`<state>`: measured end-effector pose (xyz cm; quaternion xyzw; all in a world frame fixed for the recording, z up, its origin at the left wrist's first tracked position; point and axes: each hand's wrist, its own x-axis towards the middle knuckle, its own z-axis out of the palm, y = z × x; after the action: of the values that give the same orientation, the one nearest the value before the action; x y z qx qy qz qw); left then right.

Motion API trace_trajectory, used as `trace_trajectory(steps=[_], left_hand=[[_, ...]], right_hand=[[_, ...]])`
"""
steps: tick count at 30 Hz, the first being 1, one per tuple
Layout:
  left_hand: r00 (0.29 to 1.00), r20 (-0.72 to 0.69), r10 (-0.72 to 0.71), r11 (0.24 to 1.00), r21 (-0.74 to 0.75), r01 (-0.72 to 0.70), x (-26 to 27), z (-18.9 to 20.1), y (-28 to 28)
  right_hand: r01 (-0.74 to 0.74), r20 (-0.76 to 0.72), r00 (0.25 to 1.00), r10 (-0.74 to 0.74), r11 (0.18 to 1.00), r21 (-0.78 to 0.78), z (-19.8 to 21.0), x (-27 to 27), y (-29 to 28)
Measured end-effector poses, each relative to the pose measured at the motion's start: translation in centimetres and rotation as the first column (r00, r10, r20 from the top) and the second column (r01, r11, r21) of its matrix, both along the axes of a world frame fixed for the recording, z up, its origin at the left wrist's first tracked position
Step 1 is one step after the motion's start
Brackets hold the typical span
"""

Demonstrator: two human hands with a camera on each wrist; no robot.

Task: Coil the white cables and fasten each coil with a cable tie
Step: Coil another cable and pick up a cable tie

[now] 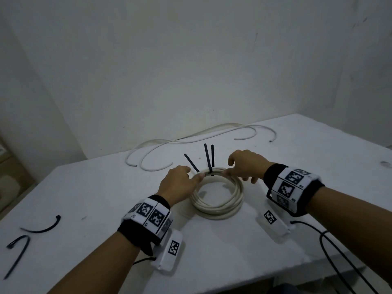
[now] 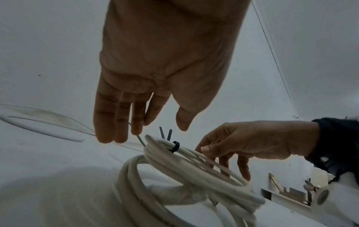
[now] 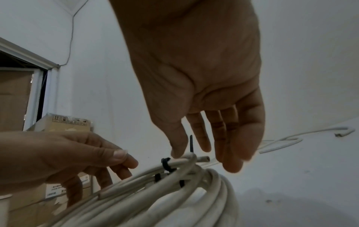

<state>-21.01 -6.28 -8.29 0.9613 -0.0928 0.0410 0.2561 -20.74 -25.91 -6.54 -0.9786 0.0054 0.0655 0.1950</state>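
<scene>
A coil of white cable [image 1: 216, 205] lies on the white table [image 1: 84, 198] between my hands. Black cable ties [image 1: 209, 159] are wrapped round its far rim, and their tails stick up. In the right wrist view the tie bands [image 3: 165, 164] cross the strands beside a cut cable end [image 3: 204, 159]. My left hand [image 1: 194, 172] hangs over the rim's left side with fingers fairly straight and the thumb close above the coil [image 2: 174, 165]. My right hand [image 3: 194, 153] rests its thumb tip on the top strand; its fingers hang straight, gripping nothing.
A second white cable [image 1: 191, 140] lies loose along the table's back edge by the wall. Two spare black ties [image 1: 42, 228] lie at the front left. Black cords [image 1: 339, 251] trail off the front right edge. Cardboard boxes [image 3: 64, 122] stand beyond the table.
</scene>
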Motion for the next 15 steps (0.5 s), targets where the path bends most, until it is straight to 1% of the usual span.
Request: trace_trajectory(steps=[3,8,11,15], left_hand=[[1.0,0.031,0.002,0.999,-0.038,-0.001,0.1,0.7,0.5],[0.997,0.06,0.05,0.994,-0.097,-0.044,1.2,1.6,1.7],[0.993,0.084,0.077,0.995,-0.076,-0.071,3.0,2.2,2.4],[0.995,0.079,0.058,0.998,-0.014,-0.058,7.7,2.9,3.2]], right_hand=[[-0.006,0.032,0.999,0.007,1.0,-0.024,0.7,-0.2,-0.3],[-0.008,0.117,0.993,0.005,1.0,0.03,2.1,1.0,-1.3],[-0.005,0.129,0.992,-0.002,0.999,0.053,2.6,2.6,-2.4],[-0.039,0.14,0.99,0.032,0.998,0.05,2.9,6.6,-3.6]])
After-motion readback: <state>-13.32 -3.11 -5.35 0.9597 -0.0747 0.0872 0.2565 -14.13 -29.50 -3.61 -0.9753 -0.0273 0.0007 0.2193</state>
